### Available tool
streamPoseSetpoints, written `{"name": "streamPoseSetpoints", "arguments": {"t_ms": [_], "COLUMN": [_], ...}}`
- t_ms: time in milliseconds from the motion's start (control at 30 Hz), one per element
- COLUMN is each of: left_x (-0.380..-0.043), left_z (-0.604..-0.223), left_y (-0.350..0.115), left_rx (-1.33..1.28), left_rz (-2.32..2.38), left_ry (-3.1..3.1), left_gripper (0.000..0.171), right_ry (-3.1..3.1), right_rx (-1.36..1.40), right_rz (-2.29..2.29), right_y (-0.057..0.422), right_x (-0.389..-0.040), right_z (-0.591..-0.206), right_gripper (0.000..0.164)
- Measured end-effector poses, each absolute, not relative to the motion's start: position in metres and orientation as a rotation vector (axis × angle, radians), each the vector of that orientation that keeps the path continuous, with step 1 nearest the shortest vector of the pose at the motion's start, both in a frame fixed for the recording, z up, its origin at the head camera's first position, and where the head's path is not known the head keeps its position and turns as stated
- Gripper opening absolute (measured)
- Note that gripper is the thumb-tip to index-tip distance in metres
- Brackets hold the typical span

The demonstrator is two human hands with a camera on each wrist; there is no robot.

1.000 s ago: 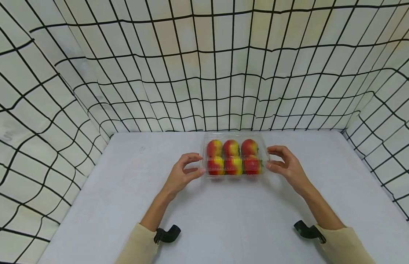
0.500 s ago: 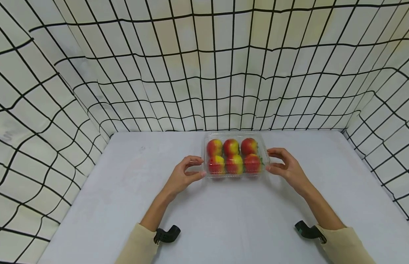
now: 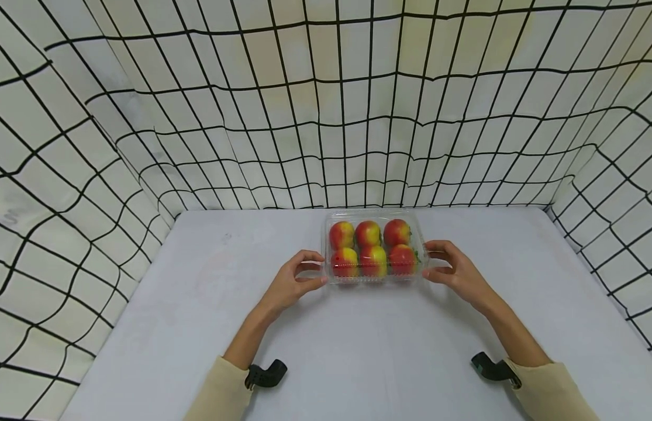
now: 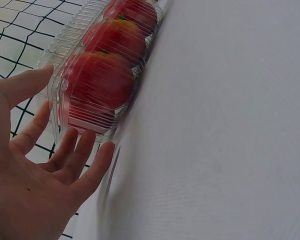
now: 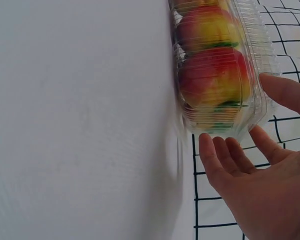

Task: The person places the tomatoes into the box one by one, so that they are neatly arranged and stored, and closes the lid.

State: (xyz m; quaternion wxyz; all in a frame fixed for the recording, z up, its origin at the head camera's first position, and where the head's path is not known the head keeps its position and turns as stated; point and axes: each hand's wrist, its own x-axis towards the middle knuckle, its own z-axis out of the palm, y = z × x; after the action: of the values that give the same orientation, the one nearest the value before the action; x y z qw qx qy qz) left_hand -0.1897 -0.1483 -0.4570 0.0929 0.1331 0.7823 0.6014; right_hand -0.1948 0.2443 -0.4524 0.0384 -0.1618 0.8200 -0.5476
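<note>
A clear plastic clamshell box (image 3: 375, 281) stands near the back of the white table, holding several red-and-yellow fruits (image 3: 373, 261) that look like apples, in two rows. My left hand (image 3: 290, 283) holds its left end, with the thumb at the near corner. At the right end, my right hand (image 3: 459, 273) holds it in a mirrored way. In the left wrist view, thumb and fingers curve about the box's ribbed end (image 4: 70, 42). The right wrist view has the thumb on the rim and the other fingers low at the end wall (image 5: 235, 131).
The white table (image 3: 378, 351) stretches in front of the box and to both sides. Black netting (image 3: 357, 126) hangs over pale walls at the back, left and right. A black wrist-worn device (image 3: 268, 373) sits on each forearm near the beige sleeves.
The bright lid edge across the front row of fruits has shifted toward the near side. My right hand has moved slightly nearer along the box's end; my left hand has hardly moved.
</note>
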Motion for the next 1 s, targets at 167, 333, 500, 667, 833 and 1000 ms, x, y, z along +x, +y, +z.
{"name": "streamPoseSetpoints", "arguments": {"t_ms": [167,333,500,667,833,1000], "left_x": [-0.1886,-0.1883,-0.1892,-0.1891,-0.1884,-0.1863], "left_z": [-0.4567,-0.4574,-0.4581,-0.4579,-0.4578,-0.4583], "left_y": [-0.1487,-0.1474,-0.1463,-0.1453,-0.1441,-0.1442], "left_rx": [0.410,0.389,0.381,0.385,0.383,0.386], "left_rz": [1.796,1.808,1.821,1.847,1.854,1.863], "left_ry": [2.302,2.256,2.218,2.182,2.159,2.146], "left_gripper": [0.043,0.043,0.043,0.042,0.041,0.040], "right_ry": [2.547,2.533,2.481,2.486,2.435,2.362], "right_rx": [-0.486,-0.470,-0.469,-0.475,-0.499,-0.575], "right_rz": [-1.627,-1.613,-1.638,-1.615,-1.643,-1.692], "right_y": [0.2452,0.2459,0.2465,0.2476,0.2488,0.2490], "right_x": [-0.1950,-0.1942,-0.1949,-0.1961,-0.1966,-0.1958], "right_z": [-0.4537,-0.4537,-0.4538,-0.4548,-0.4559,-0.4570], "right_gripper": [0.058,0.058,0.059,0.059,0.059,0.056]}}
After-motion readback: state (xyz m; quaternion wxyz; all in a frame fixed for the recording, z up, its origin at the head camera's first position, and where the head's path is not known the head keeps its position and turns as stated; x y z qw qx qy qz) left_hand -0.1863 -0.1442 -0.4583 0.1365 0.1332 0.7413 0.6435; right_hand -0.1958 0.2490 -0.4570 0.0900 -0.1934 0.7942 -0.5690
